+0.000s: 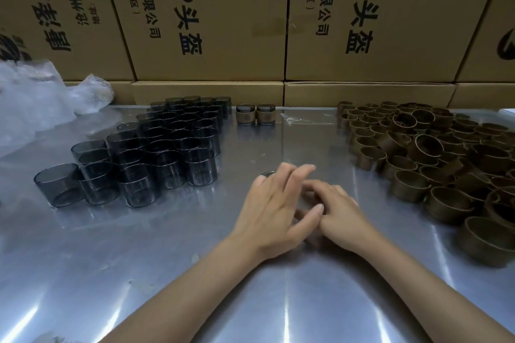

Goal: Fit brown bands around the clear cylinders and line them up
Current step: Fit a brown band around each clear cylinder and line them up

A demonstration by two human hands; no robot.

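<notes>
Hands working a third cylinder at the middle of the table, its band apparently being fitted.

Only a dark rim of that cylinder is showing past the left hand, whose fingers are lying fairly straight over it; the right hand is tucking curled fingers underneath, though what they are gripping I cannot tell. Two banded cylinders are standing side by side near the table's far edge, bare clear cylinders massing toward the left edge, loose brown bands heaping toward the right. Next, I judge, the band needs seating squarely before this piece is joining the far row.
</notes>
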